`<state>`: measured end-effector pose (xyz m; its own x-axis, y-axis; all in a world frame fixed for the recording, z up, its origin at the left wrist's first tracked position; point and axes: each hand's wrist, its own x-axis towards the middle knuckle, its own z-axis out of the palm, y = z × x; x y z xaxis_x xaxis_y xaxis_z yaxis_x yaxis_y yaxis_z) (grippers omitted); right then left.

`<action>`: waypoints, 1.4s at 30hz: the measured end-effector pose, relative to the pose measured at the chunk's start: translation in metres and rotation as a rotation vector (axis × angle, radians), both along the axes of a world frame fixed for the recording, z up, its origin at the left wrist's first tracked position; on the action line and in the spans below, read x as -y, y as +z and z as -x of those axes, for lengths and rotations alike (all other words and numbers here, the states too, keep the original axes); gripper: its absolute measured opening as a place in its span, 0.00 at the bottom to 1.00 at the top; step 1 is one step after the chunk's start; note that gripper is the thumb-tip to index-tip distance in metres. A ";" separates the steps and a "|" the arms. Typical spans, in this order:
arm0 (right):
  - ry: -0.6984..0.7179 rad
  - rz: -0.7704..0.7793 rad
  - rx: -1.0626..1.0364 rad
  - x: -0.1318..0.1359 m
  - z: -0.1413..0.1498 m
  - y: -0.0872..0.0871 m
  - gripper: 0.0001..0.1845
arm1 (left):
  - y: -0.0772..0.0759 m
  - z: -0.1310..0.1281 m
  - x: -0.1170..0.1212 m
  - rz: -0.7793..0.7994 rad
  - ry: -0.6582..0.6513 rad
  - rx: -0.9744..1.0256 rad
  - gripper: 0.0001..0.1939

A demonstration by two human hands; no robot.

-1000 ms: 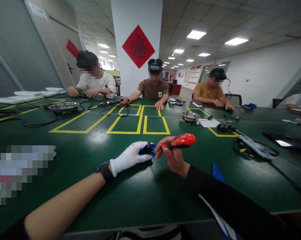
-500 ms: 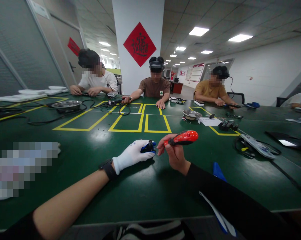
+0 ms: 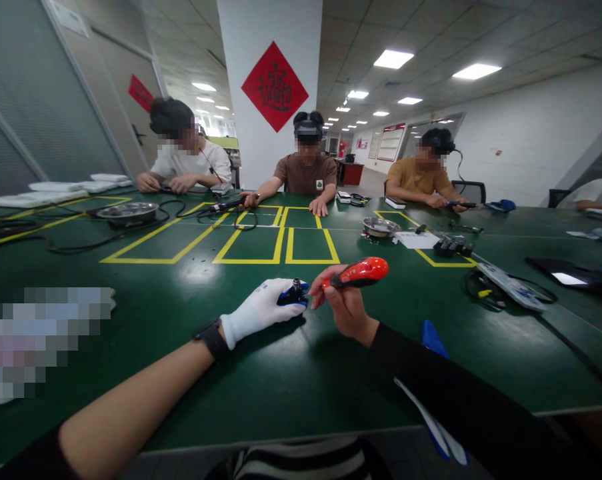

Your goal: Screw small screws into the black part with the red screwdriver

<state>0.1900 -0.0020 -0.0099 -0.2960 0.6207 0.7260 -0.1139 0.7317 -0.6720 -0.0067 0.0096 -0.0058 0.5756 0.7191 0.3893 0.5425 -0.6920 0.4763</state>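
Note:
My left hand [image 3: 261, 308], in a white glove with a black band at the wrist, rests on the green table [image 3: 281, 380] and grips a small blue and black part [image 3: 294, 295] with a metal top. My right hand [image 3: 345, 303], bare and in a black sleeve, is closed on a red-handled screwdriver [image 3: 361, 272]. The screwdriver's tip points left at the small part, right beside it. Both hands meet at the middle of the view.
Three people sit across the table with their hands on it. Yellow taped rectangles [image 3: 281, 245], black cables [image 3: 131, 230], metal bowls [image 3: 379, 228] and small tools lie further out. A blue and white item [image 3: 433, 340] lies under my right arm. Devices [image 3: 511, 288] lie at the right.
Both hands stay together at the same spot with the same hold. The view has shifted slightly; the screwdriver handle sits a little lower and further left than half a second ago.

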 end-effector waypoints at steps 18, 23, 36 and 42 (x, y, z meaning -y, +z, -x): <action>0.032 -0.010 -0.025 0.002 0.002 0.000 0.08 | -0.006 0.014 -0.007 -0.061 0.032 0.246 0.31; 0.006 -0.024 -0.016 0.001 0.001 0.000 0.08 | -0.006 0.009 -0.003 -0.173 0.039 -0.034 0.31; 0.006 0.001 -0.004 0.002 0.000 0.003 0.09 | 0.000 0.004 0.000 -0.170 0.029 -0.054 0.18; 0.046 0.112 -0.092 0.006 0.006 0.008 0.08 | 0.000 0.001 0.000 -0.127 0.073 -0.038 0.15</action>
